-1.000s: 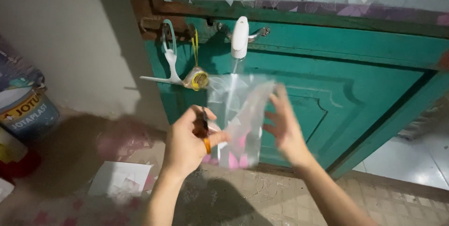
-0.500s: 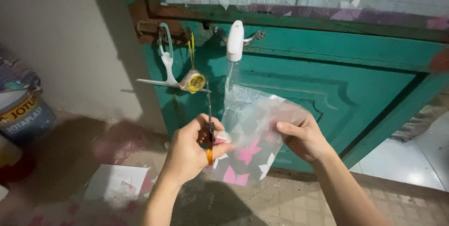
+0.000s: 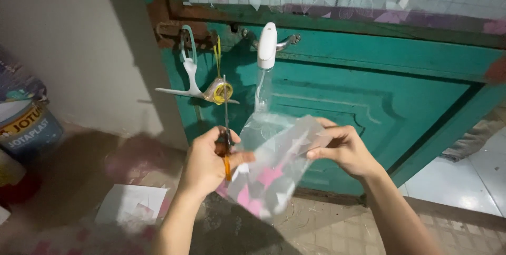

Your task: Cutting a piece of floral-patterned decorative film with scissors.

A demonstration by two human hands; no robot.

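Observation:
My left hand (image 3: 206,161) grips a pair of scissors (image 3: 226,139) with orange handles, the thin blades pointing up. My right hand (image 3: 345,149) pinches the upper right edge of a translucent plastic sheet (image 3: 274,168) printed with pink and white stars. The sheet hangs between both hands in front of a green door (image 3: 369,91), and its left edge touches the scissors and my left fingers.
A white hanger (image 3: 190,78), a roll of yellow tape (image 3: 220,91) and a white-capped bottle (image 3: 266,49) hang on the door. A paint bucket (image 3: 26,126) stands at the left. A white paper sheet (image 3: 132,205) lies on the floor.
My right hand closed on the sheet's right edge and pulled it wider, then shifted slightly; the sheet now droops lower between the hands. The scissors stay upright in my left hand.

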